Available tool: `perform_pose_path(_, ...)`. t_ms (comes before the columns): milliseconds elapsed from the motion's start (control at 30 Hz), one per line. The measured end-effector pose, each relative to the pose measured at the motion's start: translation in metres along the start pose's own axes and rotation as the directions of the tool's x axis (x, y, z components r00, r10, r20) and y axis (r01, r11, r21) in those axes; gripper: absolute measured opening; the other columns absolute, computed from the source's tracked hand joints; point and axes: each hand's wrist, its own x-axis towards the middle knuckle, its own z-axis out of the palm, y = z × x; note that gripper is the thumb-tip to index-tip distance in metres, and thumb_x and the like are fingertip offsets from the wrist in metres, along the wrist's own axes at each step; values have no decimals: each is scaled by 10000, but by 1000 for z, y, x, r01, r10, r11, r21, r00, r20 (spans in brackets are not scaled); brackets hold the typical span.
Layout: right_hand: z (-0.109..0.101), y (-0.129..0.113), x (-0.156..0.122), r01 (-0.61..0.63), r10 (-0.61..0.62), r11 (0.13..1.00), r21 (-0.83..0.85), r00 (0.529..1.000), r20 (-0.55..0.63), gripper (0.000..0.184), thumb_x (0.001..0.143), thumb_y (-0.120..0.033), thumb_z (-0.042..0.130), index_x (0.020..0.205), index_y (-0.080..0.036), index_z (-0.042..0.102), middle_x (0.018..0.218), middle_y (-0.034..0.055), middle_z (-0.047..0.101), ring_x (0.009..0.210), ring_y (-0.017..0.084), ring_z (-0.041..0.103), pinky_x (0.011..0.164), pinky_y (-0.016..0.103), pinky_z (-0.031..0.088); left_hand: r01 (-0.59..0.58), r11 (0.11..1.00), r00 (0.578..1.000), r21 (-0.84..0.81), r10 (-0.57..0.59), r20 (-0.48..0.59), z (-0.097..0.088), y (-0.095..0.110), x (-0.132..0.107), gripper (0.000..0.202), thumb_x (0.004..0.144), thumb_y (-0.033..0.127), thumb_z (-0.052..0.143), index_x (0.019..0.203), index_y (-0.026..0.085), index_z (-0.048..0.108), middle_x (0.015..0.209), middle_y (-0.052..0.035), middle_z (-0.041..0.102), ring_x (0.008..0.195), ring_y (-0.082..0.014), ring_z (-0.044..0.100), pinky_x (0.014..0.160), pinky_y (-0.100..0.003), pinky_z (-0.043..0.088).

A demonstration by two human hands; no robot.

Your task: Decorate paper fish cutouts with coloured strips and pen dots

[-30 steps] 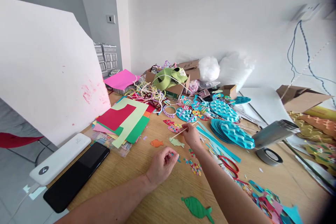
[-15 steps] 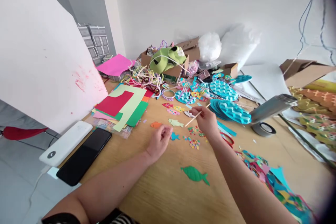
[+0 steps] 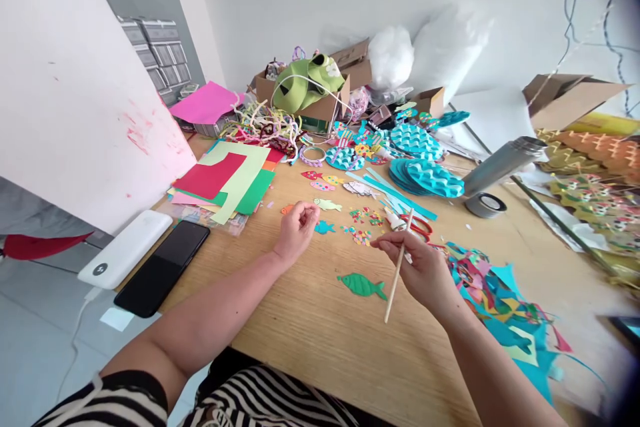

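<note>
My right hand (image 3: 420,267) pinches a thin wooden stick (image 3: 397,277) that slants down over the wooden table (image 3: 325,340). Just left of the stick lies a green paper fish (image 3: 361,285). My left hand (image 3: 296,230) rests on the table with its fingers curled together; what they pinch, if anything, is too small to name. Beside it lie a small blue paper fish (image 3: 324,227), a pale green fish (image 3: 327,203) and an orange one (image 3: 287,209). Small coloured paper bits (image 3: 361,225) are scattered between my hands.
A black phone (image 3: 163,267) and white power bank (image 3: 125,257) lie at the left edge. Coloured paper sheets (image 3: 225,183), teal wave discs (image 3: 425,177), red scissors (image 3: 417,227), a tape roll (image 3: 484,205), a steel flask (image 3: 503,163), paper scraps (image 3: 500,297) and boxes (image 3: 320,110) crowd the table.
My right hand has drawn back toward me with the stick, from the small fishes to beside the green fish. The camera has tilted down. My left hand has stayed put.
</note>
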Motion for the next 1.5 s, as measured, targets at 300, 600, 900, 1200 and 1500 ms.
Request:
perform_pose_path(300, 16, -16, -16, 312, -294, 948, -69, 936, 194, 173, 902, -253, 513, 1007, -228, 648, 938, 82, 655, 873, 209, 621, 760, 345, 503, -192, 948, 969, 253, 143, 200, 3, -9, -4, 231, 808, 183, 571, 1036, 187, 606, 857, -42, 657, 780, -154, 596, 733, -269, 479)
perform_pose_path(600, 38, -26, -35, 471, -400, 855, -216, 865, 304, 239, 907, -89, 397, 931, -177, 618, 767, 84, 623, 791, 217, 572, 686, 337, 488, -169, 954, 978, 250, 130, 164, 1, -8, -3, 219, 833, 174, 534, 1040, 164, 602, 840, -56, 658, 743, -155, 599, 699, -260, 483)
perform_pose_path(900, 46, -30, -37, 462, -388, 869, -177, 859, 334, 292, 847, -26, 418, 1018, -175, 602, 808, 85, 617, 843, 226, 586, 715, 337, 498, -145, 967, 981, 210, 112, 160, 1, -8, -3, 216, 841, 162, 499, 1032, 165, 600, 832, -54, 648, 752, -155, 617, 689, -253, 496)
perform_pose_path(1200, 26, -16, -29, 312, -291, 948, -69, 931, 219, 204, 917, -163, 446, 1022, -208, 615, 934, 82, 610, 869, 196, 609, 755, 329, 506, -127, 977, 984, 172, 102, 146, 2, -11, -2, 209, 829, 150, 518, 1022, 157, 598, 779, -35, 638, 709, -139, 614, 654, -232, 499)
perform_pose_path(1500, 49, -29, -33, 465, -384, 867, -177, 851, 358, 282, 855, -37, 446, 1048, -166, 606, 939, 110, 649, 1035, 255, 553, 860, 414, 471, -133, 977, 983, 168, 109, 145, 2, -10, -2, 212, 830, 151, 511, 1023, 161, 596, 761, -29, 644, 718, -144, 633, 649, -235, 512)
